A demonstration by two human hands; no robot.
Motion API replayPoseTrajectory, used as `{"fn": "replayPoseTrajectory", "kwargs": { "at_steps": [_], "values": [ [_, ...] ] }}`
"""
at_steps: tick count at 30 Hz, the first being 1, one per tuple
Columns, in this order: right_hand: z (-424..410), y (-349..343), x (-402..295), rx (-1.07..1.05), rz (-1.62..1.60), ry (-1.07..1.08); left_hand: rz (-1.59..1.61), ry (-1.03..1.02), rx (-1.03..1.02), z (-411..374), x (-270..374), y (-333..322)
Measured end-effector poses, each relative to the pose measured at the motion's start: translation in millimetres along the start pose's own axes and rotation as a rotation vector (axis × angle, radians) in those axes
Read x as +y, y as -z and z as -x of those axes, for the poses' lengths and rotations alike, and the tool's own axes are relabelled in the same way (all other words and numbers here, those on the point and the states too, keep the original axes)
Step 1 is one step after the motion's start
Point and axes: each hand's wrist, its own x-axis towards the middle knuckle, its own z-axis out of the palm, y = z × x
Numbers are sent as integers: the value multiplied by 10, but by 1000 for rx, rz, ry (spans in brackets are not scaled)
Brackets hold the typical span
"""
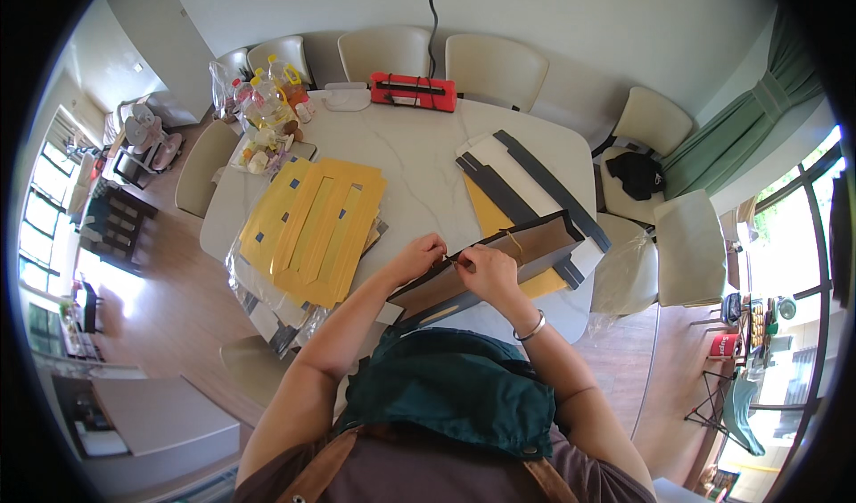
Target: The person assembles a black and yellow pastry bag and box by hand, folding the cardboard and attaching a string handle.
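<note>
A dark paper bag [491, 265] with a brown inside lies open-mouthed at the table edge before me. At its far rim my left hand [421, 259] has thumb and fingers pinched together near a thin cord. My right hand [487, 272] reaches across the opening, its fingertips pinched on the same cord beside the left fingertips. A yellowish cord loop [513, 243] shows at the rim right of my right hand. Left of my hands lies a stack of flat yellow card sheets [314, 229]. Dark and white flat card pieces [528, 168] lie behind the bag at the right.
The marble-patterned table [421, 162] carries a red case [412, 92] with a black cable at the back. Bottles [271, 98] and a tray of small items [264, 152] stand back left. Clear plastic film [234, 269] hangs at the left edge. Chairs [498, 68] surround the table.
</note>
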Motion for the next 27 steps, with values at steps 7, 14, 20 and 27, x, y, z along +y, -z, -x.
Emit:
{"fn": "replayPoseTrajectory", "kwargs": {
  "at_steps": [7, 14, 20, 27],
  "values": [
    [6, -62, 0, 44, -29, 81, 298, -71, -169, -4, -102, 24],
    [4, -122, -12, 52, 13, 72, 92, -196, 125, -13, -168, -133],
    [35, -63, -32, 0, -7, 7, 247, -52, 4, 30, -15, -24],
    [32, -117, -14, 94, -41, 82, 18, -224, -121, -3, -162, -108]
  ]
}}
